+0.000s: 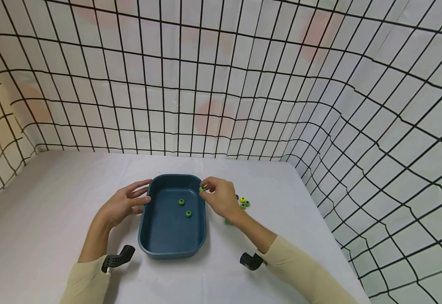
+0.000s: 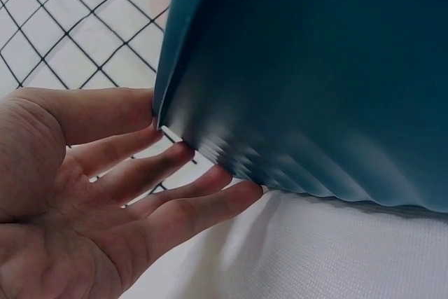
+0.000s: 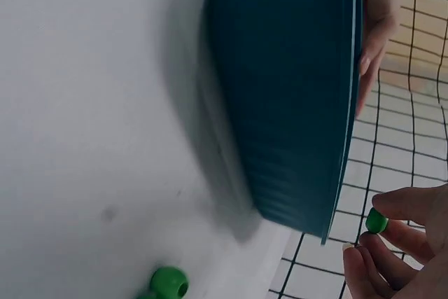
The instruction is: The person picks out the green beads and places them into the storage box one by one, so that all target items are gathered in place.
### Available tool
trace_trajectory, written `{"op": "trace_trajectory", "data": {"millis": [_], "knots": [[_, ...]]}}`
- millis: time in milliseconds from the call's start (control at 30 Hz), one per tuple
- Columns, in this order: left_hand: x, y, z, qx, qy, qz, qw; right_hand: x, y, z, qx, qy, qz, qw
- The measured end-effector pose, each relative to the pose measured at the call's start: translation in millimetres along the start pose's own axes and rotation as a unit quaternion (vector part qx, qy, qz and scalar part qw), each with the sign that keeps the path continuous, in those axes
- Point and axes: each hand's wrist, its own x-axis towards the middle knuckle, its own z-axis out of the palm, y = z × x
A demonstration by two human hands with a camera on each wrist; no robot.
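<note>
A blue rectangular tray (image 1: 172,255) stands on the table, with one green bead (image 1: 181,202) and another green bead (image 1: 188,214) on its floor. My left hand (image 1: 124,203) is at the tray's left side; its fairly straight fingers (image 2: 185,215) touch the outer wall and the thumb lies at the rim. Over the tray's right rim, near the far corner, my right hand (image 1: 221,198) pinches a green bead (image 3: 376,220) between thumb and fingertip.
Right of the tray, several loose beads lie close together: a yellow bead (image 1: 242,199), green beads (image 1: 247,203) and a dark blue one, partly hidden by the right hand. A green piece (image 1: 227,221) shows beneath the right wrist. Black wire mesh (image 1: 179,101) encloses the table's back and sides.
</note>
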Motion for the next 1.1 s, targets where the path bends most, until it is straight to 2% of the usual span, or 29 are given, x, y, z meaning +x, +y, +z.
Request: {"op": "trace_trajectory", "data": {"millis": [333, 533, 1100], "knots": [[0.7, -1.3, -1.2, -0.005, -0.002, 0.002, 1.0, 5.2, -6, 16, -0.012, -0.025, 0.006, 0.9996], [1.3, -1.2, 0.1, -0.006, 0.0, 0.004, 1.0, 5.1, -7, 22, -0.012, -0.025, -0.007, 0.9996], [0.1, -1.1, -0.2, -0.008, -0.002, 0.007, 0.9999, 2.6, -6, 30, -0.031, -0.036, -0.002, 0.9989]]}}
